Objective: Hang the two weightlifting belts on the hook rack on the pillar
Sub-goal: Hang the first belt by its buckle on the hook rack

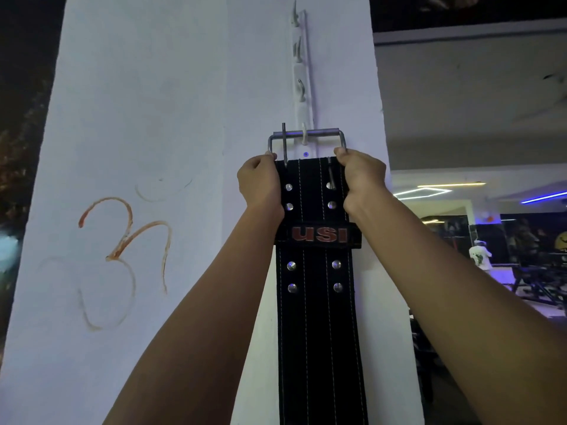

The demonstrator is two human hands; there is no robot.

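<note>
A black weightlifting belt [313, 302] with white stitching, rivets and a red "USI" loop hangs flat against the white pillar [153, 118]. Its metal buckle [306, 134] sits over the lowest hook of the white hook rack [302, 65], which runs vertically up the pillar with several hooks. My left hand [260, 182] grips the belt's top left edge just below the buckle. My right hand [360, 179] grips the top right edge. One buckle prong points up at the left. Only one belt is in view.
An orange-red symbol [122, 240] is drawn on the pillar's left face. To the right, behind the pillar, lies a dim gym room with ceiling lights, equipment and a person in white [480, 254] far off.
</note>
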